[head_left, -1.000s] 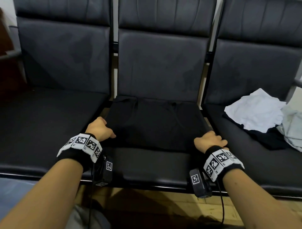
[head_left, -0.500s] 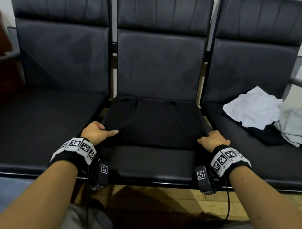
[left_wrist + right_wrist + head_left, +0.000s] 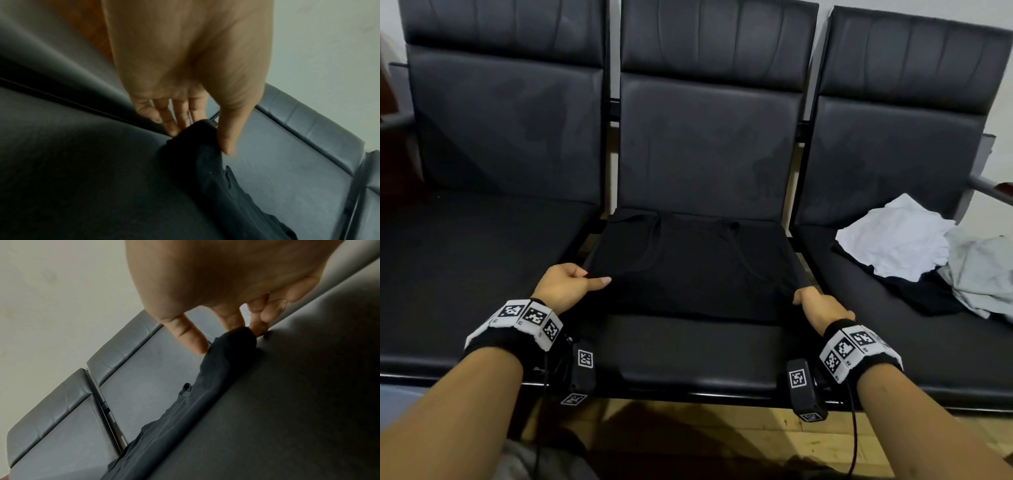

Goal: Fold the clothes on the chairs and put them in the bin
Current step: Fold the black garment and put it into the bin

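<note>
Black soft garment (image 3: pixel 693 263) flat on seat; left hand (image 3: pixel 566 286), right hand (image 3: pixel 820 306) pinching corners.

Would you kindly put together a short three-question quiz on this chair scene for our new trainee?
1. True or false: the black garment lies spread on the middle seat.
2. Which hands grip the garment's near corners? A) left only B) right only C) both
3. Fill in: the white cloth lies on the ____ seat.

Key:
1. True.
2. C: the left hand pinches one corner and the right hand pinches the other.
3. Right: it sits in the pile on the right seat.
</note>
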Demonstrator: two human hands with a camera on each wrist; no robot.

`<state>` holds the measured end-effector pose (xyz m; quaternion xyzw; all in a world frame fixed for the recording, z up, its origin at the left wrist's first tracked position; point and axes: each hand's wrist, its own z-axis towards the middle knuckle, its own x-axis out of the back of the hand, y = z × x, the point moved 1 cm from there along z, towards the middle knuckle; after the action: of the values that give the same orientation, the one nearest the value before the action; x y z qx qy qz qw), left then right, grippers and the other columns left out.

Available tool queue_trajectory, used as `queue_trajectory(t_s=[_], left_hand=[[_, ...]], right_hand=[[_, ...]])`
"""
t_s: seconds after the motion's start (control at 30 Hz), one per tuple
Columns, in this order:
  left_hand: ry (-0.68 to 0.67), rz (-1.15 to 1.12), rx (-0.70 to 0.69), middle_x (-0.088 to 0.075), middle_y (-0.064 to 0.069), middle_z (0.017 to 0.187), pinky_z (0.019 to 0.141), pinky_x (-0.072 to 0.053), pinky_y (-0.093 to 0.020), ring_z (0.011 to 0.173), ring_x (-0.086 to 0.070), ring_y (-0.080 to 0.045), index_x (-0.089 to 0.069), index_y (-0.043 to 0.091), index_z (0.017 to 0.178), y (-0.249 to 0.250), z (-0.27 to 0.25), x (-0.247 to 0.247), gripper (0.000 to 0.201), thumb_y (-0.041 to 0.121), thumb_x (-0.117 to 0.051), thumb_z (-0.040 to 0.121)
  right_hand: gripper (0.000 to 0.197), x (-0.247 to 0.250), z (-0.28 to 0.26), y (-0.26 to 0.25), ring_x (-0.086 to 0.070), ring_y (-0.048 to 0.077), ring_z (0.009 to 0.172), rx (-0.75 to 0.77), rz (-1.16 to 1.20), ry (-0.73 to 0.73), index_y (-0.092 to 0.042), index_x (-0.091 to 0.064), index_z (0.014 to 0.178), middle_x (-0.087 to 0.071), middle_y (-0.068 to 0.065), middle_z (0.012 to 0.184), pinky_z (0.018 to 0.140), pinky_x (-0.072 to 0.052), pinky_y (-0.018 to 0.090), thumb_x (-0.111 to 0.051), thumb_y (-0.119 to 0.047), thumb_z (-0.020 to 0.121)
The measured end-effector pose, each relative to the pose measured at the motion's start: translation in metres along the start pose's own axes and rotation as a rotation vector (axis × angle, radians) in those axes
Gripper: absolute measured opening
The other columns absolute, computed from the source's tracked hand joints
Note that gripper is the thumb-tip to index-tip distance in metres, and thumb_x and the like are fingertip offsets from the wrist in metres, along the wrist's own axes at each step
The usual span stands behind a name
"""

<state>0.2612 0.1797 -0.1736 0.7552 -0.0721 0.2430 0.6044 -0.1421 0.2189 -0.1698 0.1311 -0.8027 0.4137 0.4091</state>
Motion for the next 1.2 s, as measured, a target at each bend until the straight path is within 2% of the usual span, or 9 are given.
queue_trajectory(t_s=[0.23,0.37,0.53,0.67,0.83,0.9,1.03,1.1,1.2], left_hand=[[0.057,-0.144,-0.129,-0.063,-0.012,0.080,0.067,-0.048,-0.030,0.073,-0.059,-0.021,-0.061,0.012,0.091,-0.002,0.003,-0.006,0.016,0.009,-0.074,0.082],[0.042,-0.132,-0.074,-0.065,-0.013,0.091,0.083,-0.051,-0.034,0.083,-0.063,-0.023,-0.062,0.010,0.103,-0.004,0.002,-0.010,0.028,0.019,-0.077,0.081],[0.093,-0.053,-0.026,-0.064,-0.008,0.108,0.097,-0.049,-0.040,0.100,-0.063,-0.027,-0.063,0.011,0.108,-0.010,0.009,-0.003,0.028,0.018,-0.074,0.084],[0.151,0.015,-0.019,-0.072,0.000,0.091,0.094,-0.049,-0.038,0.097,-0.065,-0.021,-0.060,0.015,0.115,-0.011,0.009,0.002,0.034,0.022,-0.073,0.085],[0.247,0.302,0.014,-0.069,-0.004,0.102,0.085,-0.048,-0.037,0.100,-0.061,-0.027,-0.061,0.019,0.112,-0.011,0.004,0.012,0.034,0.019,-0.073,0.081],[0.208,0.443,0.036,-0.064,-0.010,0.109,0.077,-0.046,-0.034,0.095,-0.058,-0.027,-0.057,0.018,0.115,-0.007,0.000,0.017,0.039,0.018,-0.072,0.079],[0.140,0.586,0.064,-0.059,-0.012,0.111,0.075,-0.043,-0.033,0.090,-0.053,-0.026,-0.058,0.014,0.115,-0.003,-0.003,0.021,0.037,0.016,-0.068,0.079],[0.144,0.545,0.060,-0.059,-0.012,0.113,0.076,-0.043,-0.033,0.097,-0.056,-0.029,-0.058,0.013,0.114,0.003,0.000,0.022,0.036,0.018,-0.068,0.080],[0.166,0.393,0.030,-0.062,-0.009,0.105,0.076,-0.043,-0.032,0.101,-0.058,-0.029,-0.063,0.012,0.101,0.019,0.005,0.020,0.021,0.017,-0.067,0.081]], right_hand=[[0.011,-0.001,0.003,-0.006,-0.053,0.034,0.109,0.216,0.217,0.173,-0.016,-0.060,0.100,-0.062,0.011,0.110,0.090,-0.038,0.033,-0.054,-0.021,0.092],[0.016,-0.003,0.006,0.002,-0.051,0.031,0.093,0.211,0.256,0.215,-0.016,-0.054,0.109,-0.059,0.015,0.107,0.080,-0.036,0.030,-0.045,-0.023,0.097],[0.024,-0.003,0.011,0.009,-0.054,0.038,0.111,0.150,0.154,0.187,-0.013,-0.054,0.114,-0.061,0.018,0.113,0.087,-0.039,0.034,-0.047,-0.029,0.098],[0.041,-0.003,0.011,0.007,-0.056,0.039,0.112,0.129,0.038,0.134,-0.003,-0.057,0.121,-0.061,0.022,0.121,0.090,-0.043,0.036,-0.050,-0.036,0.096],[0.023,0.005,0.007,0.010,-0.054,0.029,0.070,0.061,-0.092,0.127,-0.003,-0.059,0.096,-0.059,0.015,0.088,0.069,-0.044,0.032,-0.053,-0.024,0.088],[0.018,0.011,0.004,0.011,-0.054,0.026,0.063,0.017,-0.143,0.129,-0.006,-0.058,0.088,-0.056,0.010,0.078,0.066,-0.046,0.031,-0.056,-0.024,0.086],[0.036,0.016,-0.004,0.003,-0.062,0.033,0.091,-0.024,-0.178,0.136,-0.003,-0.058,0.109,-0.062,0.016,0.104,0.082,-0.052,0.038,-0.060,-0.025,0.081],[0.058,0.017,-0.009,-0.005,-0.050,0.039,0.117,-0.053,-0.167,0.182,-0.001,-0.042,0.129,-0.049,0.022,0.130,0.096,-0.043,0.045,-0.063,-0.027,0.082],[0.063,0.017,-0.016,-0.028,-0.038,0.041,0.127,0.011,-0.125,0.204,-0.001,-0.035,0.136,-0.036,0.024,0.139,0.101,-0.038,0.046,-0.061,-0.026,0.083]])
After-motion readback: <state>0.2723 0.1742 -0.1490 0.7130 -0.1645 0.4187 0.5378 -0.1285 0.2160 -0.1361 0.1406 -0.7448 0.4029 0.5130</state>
